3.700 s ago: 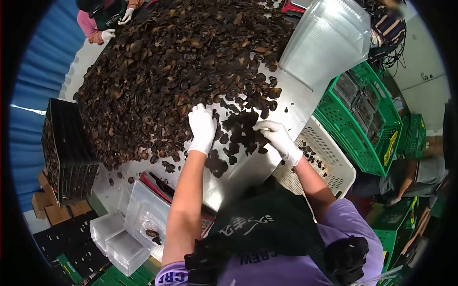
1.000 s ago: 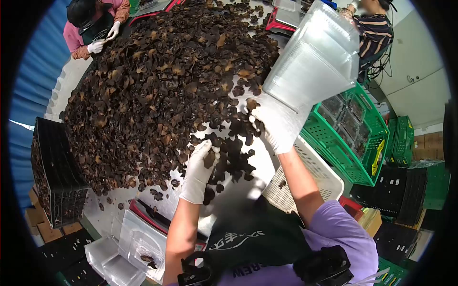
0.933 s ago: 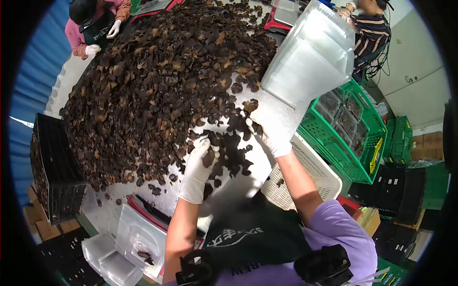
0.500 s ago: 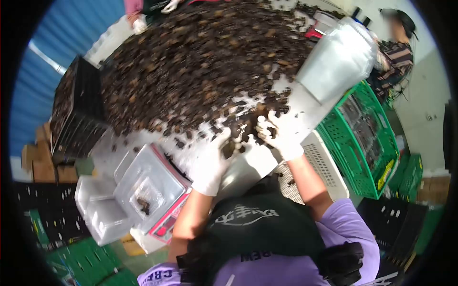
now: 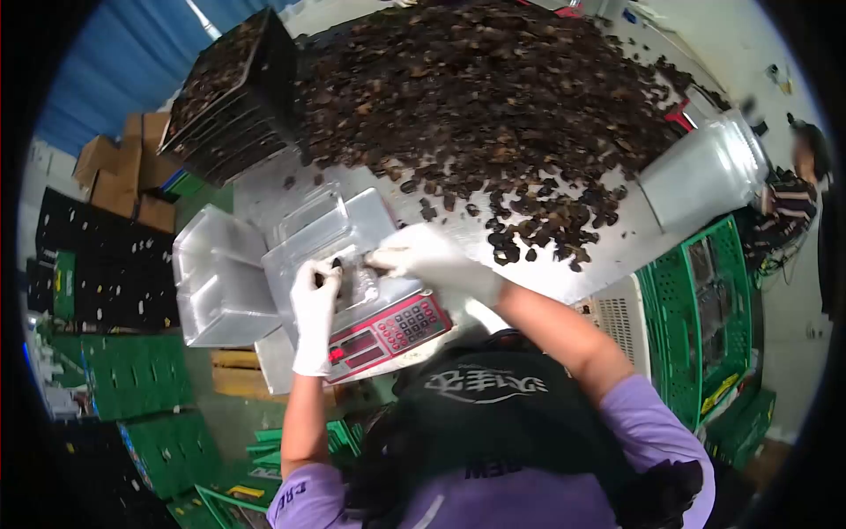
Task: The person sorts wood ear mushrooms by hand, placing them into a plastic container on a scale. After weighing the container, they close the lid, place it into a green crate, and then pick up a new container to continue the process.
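Both gloved hands are over a clear plastic tray (image 5: 357,286) on a red and white scale (image 5: 410,324). My left hand (image 5: 317,295) pinches a small dark mushroom-like piece (image 5: 337,264) at the tray's left side. My right hand (image 5: 410,253) is at the tray's right side, its fingers closed round a brownish piece (image 5: 374,262). Inside the tray, the contents are partly hidden by the hands. A large pile of dark brown pieces (image 5: 476,97) covers the metal table (image 5: 608,251) beyond.
Stacked clear containers (image 5: 220,278) stand left of the scale, and another tall stack (image 5: 709,172) at the right. A black crate (image 5: 233,101) of dark pieces stands at the back left. Green crates (image 5: 696,317) are at the right, with a person (image 5: 789,207) behind.
Both hands have moved left from the edge of the pile to the tray on the scale. The view has swung left, and the hands are now closed round small pieces.
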Tool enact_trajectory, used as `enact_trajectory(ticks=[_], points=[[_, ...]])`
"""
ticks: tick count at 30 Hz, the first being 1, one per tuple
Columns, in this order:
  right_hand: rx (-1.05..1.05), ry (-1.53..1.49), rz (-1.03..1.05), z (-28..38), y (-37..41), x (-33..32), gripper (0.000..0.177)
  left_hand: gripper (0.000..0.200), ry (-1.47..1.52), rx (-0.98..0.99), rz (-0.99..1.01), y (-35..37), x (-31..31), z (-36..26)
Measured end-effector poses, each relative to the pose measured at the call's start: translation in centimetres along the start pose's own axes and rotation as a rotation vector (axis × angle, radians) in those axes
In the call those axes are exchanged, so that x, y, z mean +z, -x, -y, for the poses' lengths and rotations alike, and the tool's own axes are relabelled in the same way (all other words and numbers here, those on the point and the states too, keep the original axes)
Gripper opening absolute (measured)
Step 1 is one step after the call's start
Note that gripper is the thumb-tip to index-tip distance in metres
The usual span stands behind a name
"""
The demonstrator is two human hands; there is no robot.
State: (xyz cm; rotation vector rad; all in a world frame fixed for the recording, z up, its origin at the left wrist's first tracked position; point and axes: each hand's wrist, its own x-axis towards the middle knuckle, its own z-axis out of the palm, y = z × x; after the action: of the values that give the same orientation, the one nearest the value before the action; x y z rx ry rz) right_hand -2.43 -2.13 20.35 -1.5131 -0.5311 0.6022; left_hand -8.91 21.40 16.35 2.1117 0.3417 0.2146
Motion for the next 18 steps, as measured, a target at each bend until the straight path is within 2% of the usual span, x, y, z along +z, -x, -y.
enact_trajectory(ticks=[2,3,5,6,7,8,10,11,12,13,15,17,18], points=[[0.006,0.463,-0.027,2.5,-2.9,3.8,0.024,0.018,-0.219,0.157,-0.086,0.2,-0.1,1.4],[-0.130,0.734,0.000,-0.7,-5.4,6.0,0.036,0.024,-0.313,0.246,-0.111,0.7,0.0,1.3],[-0.096,1.045,-0.092,-1.7,-6.9,9.4,0.036,0.031,-0.332,0.134,0.017,0.7,-0.3,3.4],[-0.172,1.000,-0.115,-1.9,-6.1,9.4,0.041,0.033,-0.494,0.302,-0.053,1.2,-0.1,4.2],[-0.252,0.950,-0.134,-1.6,-5.2,9.1,0.047,0.045,-0.481,0.230,0.017,1.9,-0.5,2.7],[-0.228,0.913,-0.112,-1.4,-4.1,7.9,0.053,0.051,-0.559,0.229,0.006,2.4,-0.8,2.0],[-0.280,1.066,-0.364,-5.1,-1.8,5.2,0.054,0.067,-0.696,0.247,-0.084,3.2,-0.5,0.9],[-0.269,0.993,-0.452,-7.0,0.3,2.6,0.053,0.069,-0.696,0.272,-0.155,3.6,-0.2,0.3],[-0.166,0.987,-0.556,-9.0,1.8,0.9,0.053,0.069,-0.664,0.323,-0.178,4.0,0.0,-0.8],[-0.133,1.147,-0.681,-11.2,3.8,-1.4,0.054,0.069,-0.631,0.374,-0.203,4.5,0.4,-2.0],[0.124,1.400,-0.576,-16.3,8.8,-5.4,0.054,0.064,-0.483,0.464,-0.099,5.6,2.2,-4.3],[0.210,1.472,-0.480,-17.6,14.6,-7.2,0.054,0.050,-0.368,0.573,0.080,6.7,5.0,-5.5],[0.252,1.510,-0.459,-18.2,16.9,-7.9,0.053,0.046,-0.297,0.611,0.237,6.9,6.6,-5.8]])
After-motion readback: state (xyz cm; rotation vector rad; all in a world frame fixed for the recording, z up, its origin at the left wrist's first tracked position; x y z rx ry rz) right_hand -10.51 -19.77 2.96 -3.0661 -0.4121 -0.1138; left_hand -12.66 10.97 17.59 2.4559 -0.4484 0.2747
